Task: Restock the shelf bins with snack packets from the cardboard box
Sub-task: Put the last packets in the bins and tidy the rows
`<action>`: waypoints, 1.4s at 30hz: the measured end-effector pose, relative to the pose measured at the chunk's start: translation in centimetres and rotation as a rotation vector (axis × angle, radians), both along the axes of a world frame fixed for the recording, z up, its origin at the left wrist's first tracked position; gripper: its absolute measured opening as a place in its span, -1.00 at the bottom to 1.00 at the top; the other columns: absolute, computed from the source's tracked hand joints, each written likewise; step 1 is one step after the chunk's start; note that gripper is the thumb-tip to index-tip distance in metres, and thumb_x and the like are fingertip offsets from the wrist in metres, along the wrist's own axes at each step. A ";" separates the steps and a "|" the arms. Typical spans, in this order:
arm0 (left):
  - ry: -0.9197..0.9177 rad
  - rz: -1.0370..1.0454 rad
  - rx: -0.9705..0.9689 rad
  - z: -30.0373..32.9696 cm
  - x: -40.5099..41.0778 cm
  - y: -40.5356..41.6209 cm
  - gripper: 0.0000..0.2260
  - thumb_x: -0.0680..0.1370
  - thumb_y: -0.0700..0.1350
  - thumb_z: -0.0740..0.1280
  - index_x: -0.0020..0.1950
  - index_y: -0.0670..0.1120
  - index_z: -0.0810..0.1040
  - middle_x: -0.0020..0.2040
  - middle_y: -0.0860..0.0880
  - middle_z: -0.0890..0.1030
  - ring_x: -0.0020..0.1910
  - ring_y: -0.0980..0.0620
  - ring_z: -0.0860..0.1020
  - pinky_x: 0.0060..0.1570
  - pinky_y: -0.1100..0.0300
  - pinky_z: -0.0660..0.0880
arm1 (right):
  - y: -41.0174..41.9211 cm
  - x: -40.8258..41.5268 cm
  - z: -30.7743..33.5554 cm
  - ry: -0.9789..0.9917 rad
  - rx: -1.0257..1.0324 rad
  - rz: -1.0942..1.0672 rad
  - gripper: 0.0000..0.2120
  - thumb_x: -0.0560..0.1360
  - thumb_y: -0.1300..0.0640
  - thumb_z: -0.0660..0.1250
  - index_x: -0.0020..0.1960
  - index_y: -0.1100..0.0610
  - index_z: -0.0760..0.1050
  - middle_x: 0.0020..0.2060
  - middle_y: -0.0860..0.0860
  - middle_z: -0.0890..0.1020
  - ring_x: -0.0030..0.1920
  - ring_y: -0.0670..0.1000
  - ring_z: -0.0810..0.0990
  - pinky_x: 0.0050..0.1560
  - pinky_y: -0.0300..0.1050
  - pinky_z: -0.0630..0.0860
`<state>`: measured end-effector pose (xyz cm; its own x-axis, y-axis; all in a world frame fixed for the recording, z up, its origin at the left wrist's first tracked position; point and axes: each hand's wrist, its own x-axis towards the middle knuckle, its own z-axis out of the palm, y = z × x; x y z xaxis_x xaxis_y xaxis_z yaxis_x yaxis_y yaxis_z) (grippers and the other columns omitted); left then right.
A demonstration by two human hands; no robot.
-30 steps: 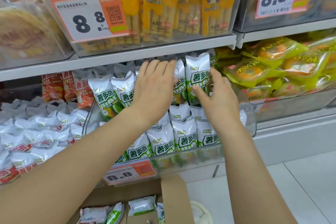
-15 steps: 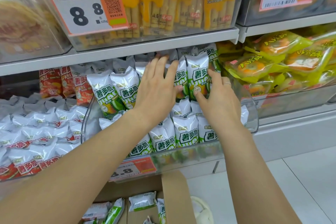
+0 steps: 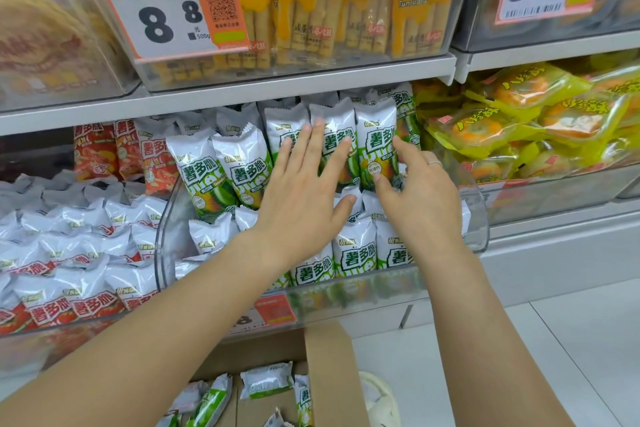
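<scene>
A clear plastic shelf bin (image 3: 479,218) on the middle shelf holds several white-and-green snack packets (image 3: 242,170), upright in rows. My left hand (image 3: 304,198) lies flat, fingers straight and spread, against the upright packets in the back row. My right hand (image 3: 422,198) is beside it, index finger and thumb touching the rightmost upright packet (image 3: 375,135). Below, an open cardboard box (image 3: 329,371) on the floor holds a few more green packets (image 3: 265,383).
A bin of white-and-red packets (image 3: 69,253) sits to the left, yellow-green packets (image 3: 519,121) to the right. The shelf above (image 3: 277,83) carries orange stick snacks and price tags. White floor tiles (image 3: 571,340) lie at lower right.
Both hands have eased back slightly from the back row; my left fingers are spread wider and my right fingers have loosened from the rightmost packet. The view has shifted a little.
</scene>
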<state>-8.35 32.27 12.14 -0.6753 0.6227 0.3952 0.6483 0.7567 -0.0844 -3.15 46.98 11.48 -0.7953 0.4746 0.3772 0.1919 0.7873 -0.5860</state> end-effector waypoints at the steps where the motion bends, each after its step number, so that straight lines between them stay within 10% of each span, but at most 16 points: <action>1: -0.013 -0.009 -0.011 0.1 -0.1 0.0 -0.38 0.56 0.19 -0.01 0.58 -0.02 0.01 0.56 -0.22 -0.07 0.55 -0.14 -0.11 0.48 0.00 -0.19 | 0.1 0.1 0.0 -0.023 0.010 0.001 -0.46 0.53 0.03 0.30 0.47 0.01 0.27 0.27 0.09 0.47 0.24 0.14 0.45 0.17 0.09 0.42; 7: -0.008 -0.052 0.023 0.1 0.8 -1.0 -0.39 0.60 0.19 -0.02 0.58 -0.06 0.01 0.57 -0.20 -0.12 0.55 -0.11 -0.16 0.50 0.04 -0.21 | -0.2 0.6 0.1 -0.019 -0.009 -0.016 -0.39 0.54 0.04 0.29 0.52 0.06 0.15 0.31 0.12 0.40 0.30 0.15 0.36 0.17 0.04 0.36; 14: 0.025 0.228 0.294 0.0 3.1 -6.1 -0.38 0.58 0.18 0.02 0.56 -0.11 0.07 0.56 -0.23 -0.03 0.54 -0.20 -0.06 0.47 -0.04 -0.11 | -4.1 0.5 0.6 0.275 0.041 0.031 -0.62 0.50 0.16 0.30 0.32 0.12 0.45 0.25 0.12 0.46 0.23 0.15 0.40 0.09 0.04 0.43; 35: -0.013 0.177 0.042 2.2 -2.2 -8.6 -0.31 0.55 0.13 0.28 0.56 -0.11 0.08 0.55 -0.04 0.15 0.54 -0.05 0.02 0.48 0.00 -0.21 | -8.3 0.4 -1.4 0.055 0.318 0.348 -0.57 0.53 0.01 0.20 0.36 0.10 0.45 0.41 0.12 0.39 0.32 0.18 0.44 0.25 0.10 0.42; 42: 0.125 0.076 0.285 2.1 -0.7 -11.2 -0.67 0.55 -0.23 0.32 0.32 -0.19 0.47 0.35 -0.19 0.44 0.39 -0.22 0.34 0.38 -0.07 0.23 | -8.5 -0.2 -1.2 0.151 0.239 0.282 -0.60 0.56 0.07 0.10 0.32 0.18 0.47 0.28 0.14 0.50 0.25 0.16 0.47 0.17 0.08 0.49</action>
<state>-9.07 21.03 14.29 -0.6507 0.4247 0.6295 0.5873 0.8070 0.0627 -3.32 38.48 10.24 -0.8089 0.1298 0.5734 -0.1258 0.9145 -0.3846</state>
